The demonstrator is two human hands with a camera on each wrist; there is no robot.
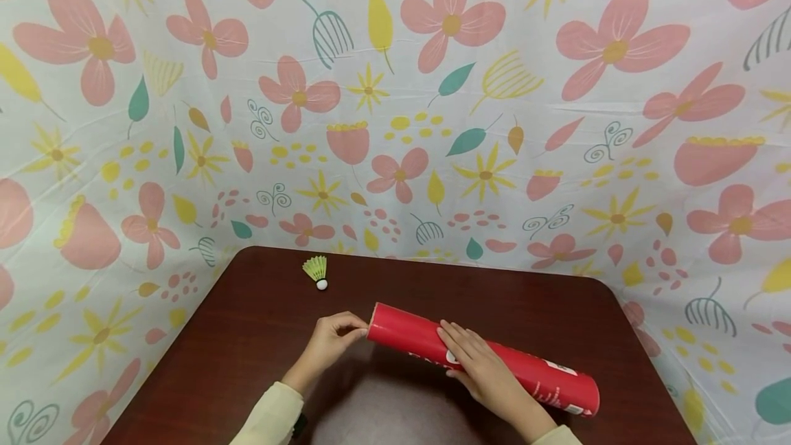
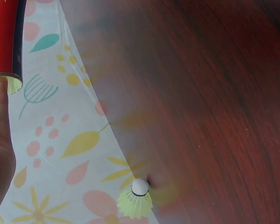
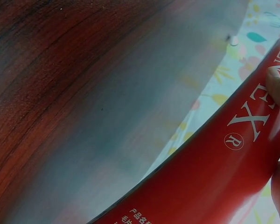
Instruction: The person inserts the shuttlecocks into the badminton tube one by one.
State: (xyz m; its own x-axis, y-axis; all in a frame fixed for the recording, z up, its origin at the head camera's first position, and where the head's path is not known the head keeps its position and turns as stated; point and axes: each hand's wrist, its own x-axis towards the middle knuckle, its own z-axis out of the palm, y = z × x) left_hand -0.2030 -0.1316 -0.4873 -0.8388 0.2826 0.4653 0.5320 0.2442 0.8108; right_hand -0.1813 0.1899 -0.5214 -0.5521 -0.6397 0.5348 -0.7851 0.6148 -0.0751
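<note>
A red shuttlecock tube (image 1: pixel 420 335) is held tilted above the table, its open end up at the left. My right hand (image 1: pixel 485 366) grips it around the middle, fingers over the top and thumb along the lettered side. At the open mouth, my left hand (image 1: pixel 334 338) pinches with thumb and fingers at a yellow-green shuttlecock (image 2: pixel 14 85); only its skirt edge shows inside the rim, and the rest is hidden in the tube. Another yellow-green shuttlecock (image 1: pixel 317 273) with a white cork lies on the table beyond the left hand.
The dark brown wooden table (image 1: pixel 259 321) has rounded far corners. A white cloth printed with flowers (image 1: pixel 395 122) hangs close behind it and along both sides. The tube's lower end (image 1: pixel 587 397) points toward the table's right side.
</note>
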